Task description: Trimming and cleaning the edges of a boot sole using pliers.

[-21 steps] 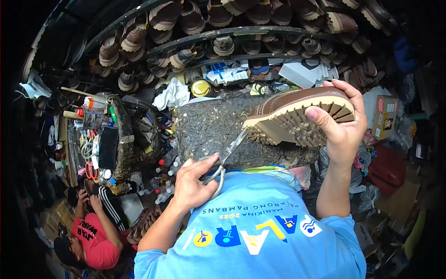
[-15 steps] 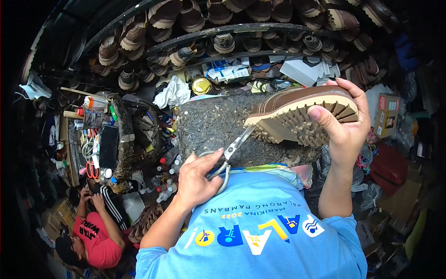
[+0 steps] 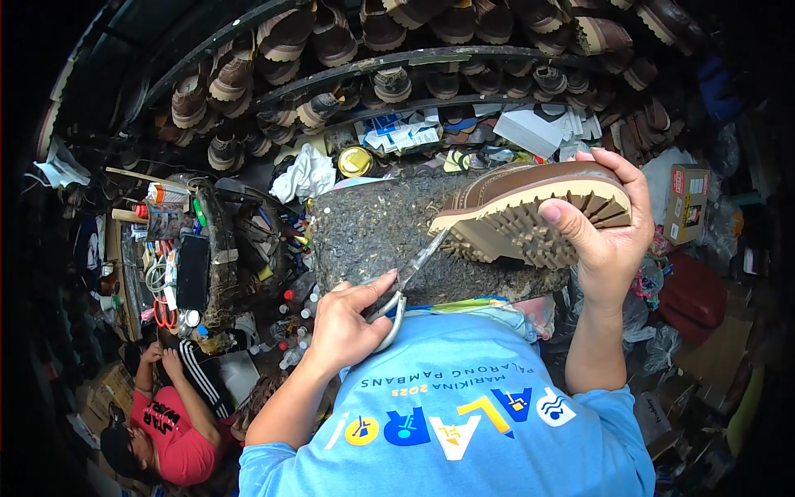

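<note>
My right hand (image 3: 611, 253) grips one end of a brown leather shoe (image 3: 505, 184), fingers over the upper and thumb on the sole. The shoe is tilted so its cream, deeply lugged sole (image 3: 530, 228) faces me. My left hand (image 3: 344, 327) is closed around the grey handles of a pair of scissors (image 3: 421, 260). Their blades point up and right, with the tips at the sole edge on the shoe's left end. Whether the tips touch the sole is hard to tell. Below both lies a dark, worn work block (image 3: 356, 228).
Shoes fill the curved racks (image 3: 348, 70) at the back. A yellow-lidded can (image 3: 355, 161) and white cloth (image 3: 305, 172) lie behind the block. On the left, a tool stand holds a black phone (image 3: 194, 272). A person in red (image 3: 178, 431) sits at lower left; a box (image 3: 687, 203) stands right.
The shoe and scissors sit slightly lower and further left in view. My left index finger now lies nearer the scissors' pivot, and less of the upper handle loop shows.
</note>
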Demonstrator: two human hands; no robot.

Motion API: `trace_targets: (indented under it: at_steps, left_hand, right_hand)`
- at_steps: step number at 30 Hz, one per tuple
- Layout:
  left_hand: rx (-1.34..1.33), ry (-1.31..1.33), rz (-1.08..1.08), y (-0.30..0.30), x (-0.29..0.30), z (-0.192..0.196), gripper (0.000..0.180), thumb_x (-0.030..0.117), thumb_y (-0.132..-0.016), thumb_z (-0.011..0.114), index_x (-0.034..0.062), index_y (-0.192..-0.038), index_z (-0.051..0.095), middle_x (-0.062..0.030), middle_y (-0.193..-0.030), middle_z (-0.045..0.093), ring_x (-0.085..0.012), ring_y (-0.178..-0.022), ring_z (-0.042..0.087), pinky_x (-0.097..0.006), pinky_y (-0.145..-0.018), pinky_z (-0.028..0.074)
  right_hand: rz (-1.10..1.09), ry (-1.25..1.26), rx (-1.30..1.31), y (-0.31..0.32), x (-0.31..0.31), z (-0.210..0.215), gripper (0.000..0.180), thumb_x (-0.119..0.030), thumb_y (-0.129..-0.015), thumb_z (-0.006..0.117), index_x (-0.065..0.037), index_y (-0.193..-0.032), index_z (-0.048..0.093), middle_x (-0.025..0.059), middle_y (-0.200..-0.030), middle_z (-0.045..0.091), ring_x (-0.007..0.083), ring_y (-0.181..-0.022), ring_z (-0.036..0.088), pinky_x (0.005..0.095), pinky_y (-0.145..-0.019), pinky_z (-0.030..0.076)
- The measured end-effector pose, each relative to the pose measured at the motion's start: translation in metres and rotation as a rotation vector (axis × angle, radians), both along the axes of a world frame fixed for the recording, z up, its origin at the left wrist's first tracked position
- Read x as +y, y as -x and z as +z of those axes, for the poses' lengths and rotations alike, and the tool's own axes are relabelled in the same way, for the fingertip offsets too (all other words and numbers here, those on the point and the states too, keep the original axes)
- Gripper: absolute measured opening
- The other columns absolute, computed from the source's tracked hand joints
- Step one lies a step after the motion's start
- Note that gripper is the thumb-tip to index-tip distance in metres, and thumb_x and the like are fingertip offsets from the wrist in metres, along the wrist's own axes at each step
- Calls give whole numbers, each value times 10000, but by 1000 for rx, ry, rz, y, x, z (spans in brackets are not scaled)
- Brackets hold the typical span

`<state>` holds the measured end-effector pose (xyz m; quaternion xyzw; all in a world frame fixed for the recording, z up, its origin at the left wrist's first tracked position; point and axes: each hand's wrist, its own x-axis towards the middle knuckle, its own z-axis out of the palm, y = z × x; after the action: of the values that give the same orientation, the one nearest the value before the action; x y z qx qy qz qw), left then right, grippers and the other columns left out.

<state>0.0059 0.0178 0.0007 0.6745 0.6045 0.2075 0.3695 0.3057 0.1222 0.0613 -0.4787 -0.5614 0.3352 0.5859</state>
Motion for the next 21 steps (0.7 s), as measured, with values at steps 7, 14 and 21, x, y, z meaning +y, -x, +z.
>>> trace_targets:
  at_steps: [7, 14, 21]
  left_hand:
    - [286, -268, -83, -3, 0, 13, 617, 10, -671, 737, 87, -1283, 764, -136, -1116, 790, -286, -726, 631, -361, -743, 536]
    - [163, -133, -66, 0, 5, 17, 624, 18, -665, 739, 91, -1285, 761, -132, -1078, 795, -272, -687, 602, -370, -700, 520]
    - [167, -240, -32, 12, 2, 19, 632, 20, -670, 728, 54, -1301, 742, -152, -1059, 791, -277, -642, 586, -374, -683, 520]
  right_hand:
    - [-9, -5, 8, 0, -1, -1, 664, -37, -717, 958, 3, -1278, 603, 107, -1142, 706, 159, -991, 718, 294, -881, 598]
    - [-3, -14, -18, -1, -3, -1, 662, -30, -722, 953, 5, -1280, 597, 111, -1147, 703, 163, -994, 722, 293, -866, 607]
    - [-2, 19, 40, -5, -4, -2, 667, -23, -730, 950, 4, -1288, 585, 114, -1149, 706, 165, -988, 726, 291, -862, 607]
